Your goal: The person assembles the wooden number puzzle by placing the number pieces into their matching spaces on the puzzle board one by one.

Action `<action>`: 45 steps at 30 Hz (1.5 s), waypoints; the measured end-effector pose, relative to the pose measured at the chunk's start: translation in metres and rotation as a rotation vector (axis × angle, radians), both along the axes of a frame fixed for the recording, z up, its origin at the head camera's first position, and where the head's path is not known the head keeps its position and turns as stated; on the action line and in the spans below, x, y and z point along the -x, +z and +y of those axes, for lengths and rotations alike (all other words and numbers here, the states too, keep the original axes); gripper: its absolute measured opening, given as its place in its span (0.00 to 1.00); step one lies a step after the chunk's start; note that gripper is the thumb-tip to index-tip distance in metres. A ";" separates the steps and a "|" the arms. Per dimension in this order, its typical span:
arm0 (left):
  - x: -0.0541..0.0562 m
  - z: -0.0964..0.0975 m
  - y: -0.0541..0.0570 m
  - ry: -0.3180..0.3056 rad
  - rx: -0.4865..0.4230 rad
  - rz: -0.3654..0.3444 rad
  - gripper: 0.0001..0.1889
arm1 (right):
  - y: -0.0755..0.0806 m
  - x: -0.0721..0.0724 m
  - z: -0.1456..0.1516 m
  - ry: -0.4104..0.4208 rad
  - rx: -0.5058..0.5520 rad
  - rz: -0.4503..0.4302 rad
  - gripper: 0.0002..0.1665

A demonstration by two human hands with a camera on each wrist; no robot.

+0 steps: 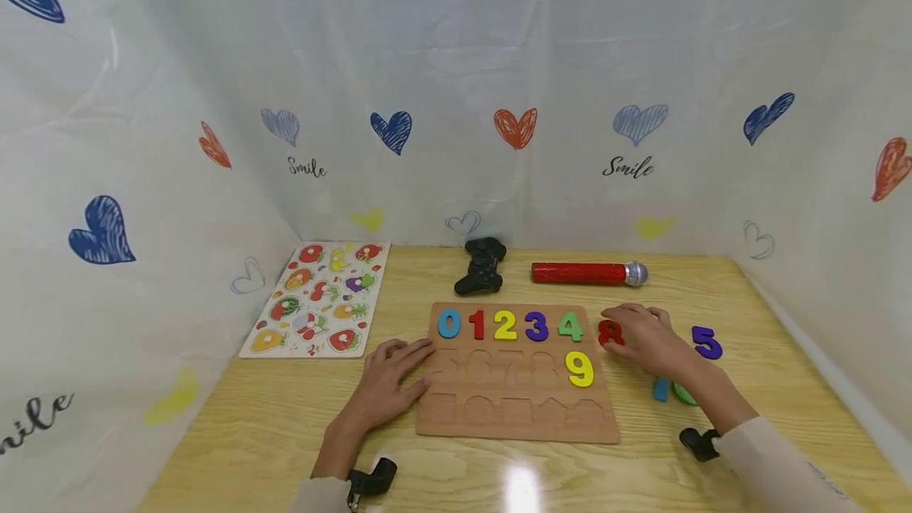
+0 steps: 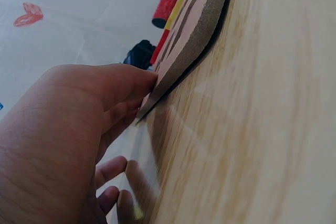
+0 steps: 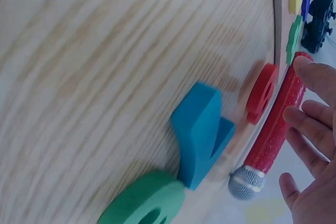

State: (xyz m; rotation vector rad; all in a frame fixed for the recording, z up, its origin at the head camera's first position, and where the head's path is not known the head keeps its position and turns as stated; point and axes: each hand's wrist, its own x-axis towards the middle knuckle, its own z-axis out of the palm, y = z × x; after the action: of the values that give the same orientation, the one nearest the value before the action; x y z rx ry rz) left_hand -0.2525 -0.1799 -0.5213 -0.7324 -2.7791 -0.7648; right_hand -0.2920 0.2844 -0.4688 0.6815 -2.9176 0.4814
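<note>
A wooden number board lies on the table. In its top row sit a blue 0, a red 1, a yellow 2, a purple 3 and a green 4; a yellow 9 fills the right end of the middle row. My left hand touches the board's left edge, fingers fairly straight. Just right of the board, a red 8 lies on the table, partly covered by my right hand. In the right wrist view, the loosely bent fingers hold nothing and stand apart from the red 8.
Under my right forearm lie a blue 7 and a partly hidden green piece. Farther right is a purple 5. Behind the board are a black game controller and a red microphone. A fruit puzzle board lies at left.
</note>
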 end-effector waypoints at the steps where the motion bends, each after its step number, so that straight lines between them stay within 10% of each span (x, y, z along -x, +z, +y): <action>1: 0.000 0.000 0.000 0.001 -0.003 -0.002 0.27 | 0.001 -0.001 0.003 -0.002 0.000 0.001 0.31; 45: -0.001 0.002 -0.001 0.023 -0.012 0.000 0.27 | -0.005 -0.024 0.088 -0.105 -0.020 0.014 0.32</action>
State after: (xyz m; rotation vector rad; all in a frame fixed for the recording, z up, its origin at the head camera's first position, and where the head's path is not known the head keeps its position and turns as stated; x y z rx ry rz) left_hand -0.2513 -0.1779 -0.5225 -0.6974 -2.7757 -0.7766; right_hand -0.2681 0.3721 -0.4734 0.5280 -2.9306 0.4352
